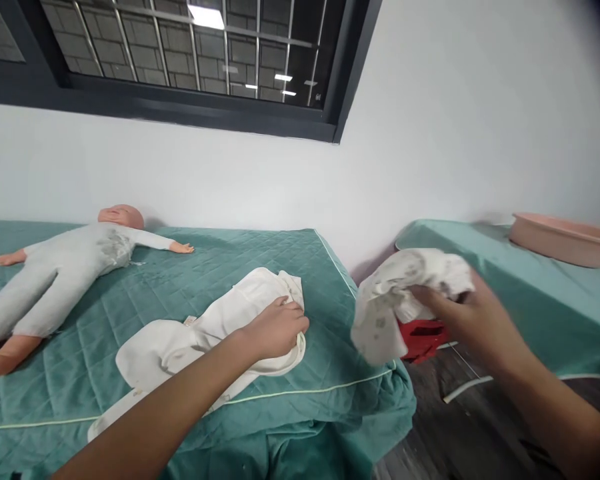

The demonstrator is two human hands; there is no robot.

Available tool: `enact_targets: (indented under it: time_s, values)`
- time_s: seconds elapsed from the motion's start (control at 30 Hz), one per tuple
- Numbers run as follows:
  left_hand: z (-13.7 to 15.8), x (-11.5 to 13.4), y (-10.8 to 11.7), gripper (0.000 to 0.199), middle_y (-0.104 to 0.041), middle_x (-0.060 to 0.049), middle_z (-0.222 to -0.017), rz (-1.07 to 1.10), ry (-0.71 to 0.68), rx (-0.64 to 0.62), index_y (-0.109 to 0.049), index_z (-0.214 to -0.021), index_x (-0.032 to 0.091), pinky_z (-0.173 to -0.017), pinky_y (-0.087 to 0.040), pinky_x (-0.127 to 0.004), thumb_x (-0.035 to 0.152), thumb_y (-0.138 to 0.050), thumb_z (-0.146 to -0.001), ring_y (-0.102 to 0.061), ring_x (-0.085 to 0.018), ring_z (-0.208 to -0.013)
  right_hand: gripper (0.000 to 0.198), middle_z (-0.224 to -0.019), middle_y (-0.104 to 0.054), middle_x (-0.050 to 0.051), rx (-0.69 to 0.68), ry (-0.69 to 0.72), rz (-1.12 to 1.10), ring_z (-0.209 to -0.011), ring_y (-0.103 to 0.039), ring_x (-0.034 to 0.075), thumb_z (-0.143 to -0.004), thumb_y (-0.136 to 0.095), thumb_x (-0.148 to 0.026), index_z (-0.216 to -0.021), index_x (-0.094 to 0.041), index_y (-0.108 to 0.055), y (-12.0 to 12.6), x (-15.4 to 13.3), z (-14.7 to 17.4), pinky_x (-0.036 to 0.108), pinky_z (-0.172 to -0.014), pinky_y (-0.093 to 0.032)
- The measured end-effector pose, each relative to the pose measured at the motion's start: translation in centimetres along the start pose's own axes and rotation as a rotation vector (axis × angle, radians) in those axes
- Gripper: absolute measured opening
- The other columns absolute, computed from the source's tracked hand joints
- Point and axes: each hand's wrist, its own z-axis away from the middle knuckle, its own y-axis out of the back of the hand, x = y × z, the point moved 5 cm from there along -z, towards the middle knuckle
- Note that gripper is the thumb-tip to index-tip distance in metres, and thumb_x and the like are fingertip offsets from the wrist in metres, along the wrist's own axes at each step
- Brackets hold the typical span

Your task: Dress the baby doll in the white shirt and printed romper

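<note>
My left hand (283, 328) rests on a white baby garment (155, 347) spread on the green quilted bedcover, its fingers curled closed around the garment's right end. A small tag shows at the garment's upper edge. Past the bed's right corner, my right hand (460, 303) grips a bunched white cloth with a faint grey print (380, 313), held in the air. Its kind cannot be made out in the folds. Directly behind and below that cloth a red object (423, 339) is partly hidden. Both hands are apart from the doll.
A baby doll (65, 273) in a pale, stained suit lies on its back at the left of the bed (230, 250). To the right stands a green-covered table (540, 307) bearing a pink basin (565, 240). A gap with dark floor (430, 427) separates them. Behind is a barred window (205, 53).
</note>
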Motion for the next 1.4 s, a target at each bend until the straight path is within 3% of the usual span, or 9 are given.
enact_targets:
  time_s: [0.13, 0.27, 0.43, 0.6, 0.73, 0.83, 0.97, 1.17, 1.4]
  values:
    - [1.4, -2.1, 4.7, 0.029, -0.069, -0.007, -0.095, 0.102, 0.273, 0.179, -0.063, -0.098, 0.022, -0.086, -0.044, -0.035, 0.010, -0.045, -0.080, -0.061, -0.024, -0.092, 0.036, -0.111, -0.066, 0.007, -0.420, 0.047, 0.075, -0.094, -0.064, 0.023, -0.083, -0.062, -0.031, -0.117, -0.022, -0.057, -8.4, 2.9, 0.5, 0.036, -0.084, -0.051]
    - [5.7, -5.5, 11.8, 0.024, -0.068, -0.002, -0.080, 0.189, 0.591, 0.432, -0.061, -0.100, 0.024, -0.068, -0.042, -0.031, 0.021, -0.046, -0.082, -0.061, -0.023, -0.075, 0.052, -0.122, -0.060, 0.017, -0.498, 0.149, 0.519, -0.108, -0.056, 0.031, -0.080, -0.062, -0.023, -0.131, -0.016, -0.053, -14.8, 5.8, 1.7, 0.046, -0.096, -0.043]
    - [11.9, -6.8, 20.9, 0.023, -0.069, -0.003, -0.088, -0.063, 0.788, 0.803, -0.059, -0.100, 0.023, -0.076, -0.042, -0.032, 0.025, -0.049, -0.080, -0.062, -0.025, -0.086, 0.059, -0.141, -0.048, 0.019, -0.482, 0.250, 0.748, -0.116, -0.053, 0.038, -0.085, -0.056, -0.021, -0.143, -0.020, -0.042, -14.7, 2.9, 2.4, 0.049, -0.085, -0.048]
    - [13.4, -5.3, 25.3, 0.024, -0.070, -0.003, -0.095, -0.188, 0.784, 0.831, -0.059, -0.102, 0.024, -0.079, -0.041, -0.032, 0.025, -0.048, -0.080, -0.063, -0.025, -0.089, 0.063, -0.136, -0.053, 0.021, -0.501, 0.397, 0.790, -0.109, -0.060, 0.037, -0.088, -0.055, -0.022, -0.148, -0.020, -0.036, -14.1, -4.8, 2.8, 0.049, -0.085, -0.049]
    - [14.1, -4.5, 26.9, 0.025, -0.070, -0.003, -0.090, -0.221, 0.825, 0.857, -0.060, -0.101, 0.024, -0.079, -0.040, -0.032, 0.025, -0.047, -0.080, -0.063, -0.025, -0.086, 0.053, -0.142, -0.051, 0.016, -0.460, 0.569, 0.697, -0.135, -0.041, 0.037, -0.090, -0.056, -0.030, -0.141, -0.021, -0.046, -17.3, -6.9, 4.2, 0.056, -0.100, -0.041]
    - [15.3, -4.5, 27.0, 0.027, -0.068, -0.002, -0.084, -0.234, 0.893, 0.845, -0.060, -0.102, 0.026, -0.074, -0.040, -0.032, 0.026, -0.046, -0.079, -0.062, -0.024, -0.076, 0.044, -0.143, -0.052, 0.013, -0.347, 0.552, 0.741, -0.140, -0.034, 0.037, -0.090, -0.058, -0.036, -0.132, -0.021, -0.057, -19.5, -2.9, 5.9, 0.064, -0.111, -0.023]
    - [16.3, -5.4, 25.9, 0.028, -0.067, -0.002, -0.080, -0.225, 0.939, 0.829, -0.060, -0.103, 0.026, -0.068, -0.041, -0.031, 0.029, -0.045, -0.079, -0.060, -0.023, -0.070, 0.036, -0.141, -0.055, 0.010, -0.207, 0.550, 0.740, -0.140, -0.034, 0.035, -0.095, -0.049, -0.031, -0.127, -0.022, -0.062, -19.6, 2.9, 7.5, 0.065, -0.115, -0.010]
    - [14.5, -7.5, 23.3, 0.029, -0.071, -0.003, -0.088, -0.117, 0.894, 0.769, -0.064, -0.101, 0.025, -0.072, -0.045, -0.031, 0.031, -0.045, -0.080, -0.063, -0.024, -0.082, 0.053, -0.141, -0.054, 0.011, -0.489, 0.937, 0.644, -0.135, -0.040, 0.029, -0.089, -0.046, -0.015, -0.142, -0.020, -0.046, -18.2, 4.8, 4.6, 0.061, -0.115, -0.016]
    - [13.6, -7.7, 21.9, 0.027, -0.072, -0.004, -0.090, -0.144, 0.879, 0.766, -0.065, -0.099, 0.025, -0.080, -0.046, -0.034, 0.030, -0.047, -0.079, -0.063, -0.026, -0.088, 0.047, -0.131, -0.060, 0.014, -0.680, 1.305, 0.580, -0.123, -0.050, 0.030, -0.087, -0.047, -0.011, -0.134, -0.017, -0.055, -18.0, 6.8, 0.7, 0.061, -0.112, -0.022]
